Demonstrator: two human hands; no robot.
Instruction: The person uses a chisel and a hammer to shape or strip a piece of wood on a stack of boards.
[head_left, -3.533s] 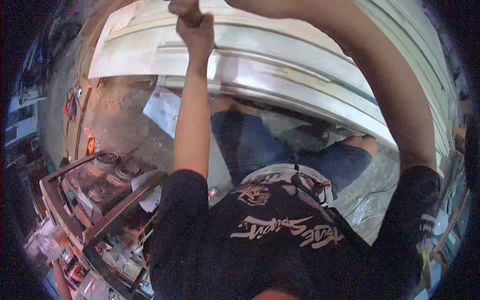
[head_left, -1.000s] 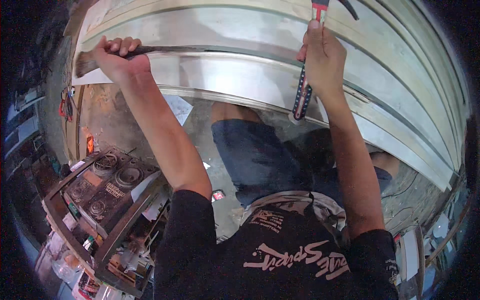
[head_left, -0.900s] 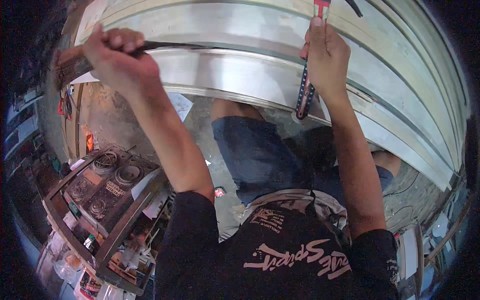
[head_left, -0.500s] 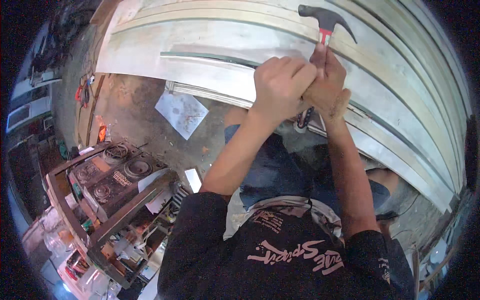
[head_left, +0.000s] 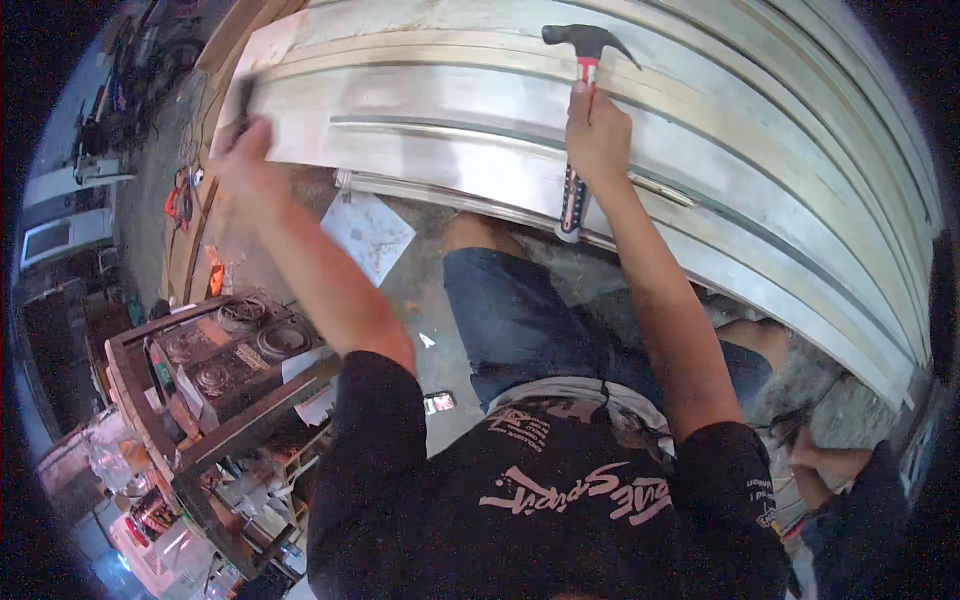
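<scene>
In my right hand (head_left: 600, 140) is a claw hammer (head_left: 583, 42), its dark head pointing away from me. My fingers wrap its red and white neck, and the dark patterned grip shows below my palm. My left hand (head_left: 250, 165) is out to the left, blurred by motion, over the near left corner of the work. From its closed fingers sticks up a short dark object (head_left: 244, 97), too smeared to name. Under both hands lie long, pale wooden boards (head_left: 400, 95) with raised strips; a slim metal-like strip (head_left: 450, 132) runs along them.
At lower left stands a wooden frame (head_left: 240, 440) by dusty speakers (head_left: 265, 335) and clutter. A white sheet (head_left: 368, 235) and a phone (head_left: 438, 402) lie on the floor. Orange-red tools (head_left: 180, 195) lie at left. Another person's arm (head_left: 835, 462) shows at lower right.
My hands, close together before, have parted. The left swung far left and now has the dark object in it; the right moved slightly left with the hammer. Another person's arm has appeared at lower right.
</scene>
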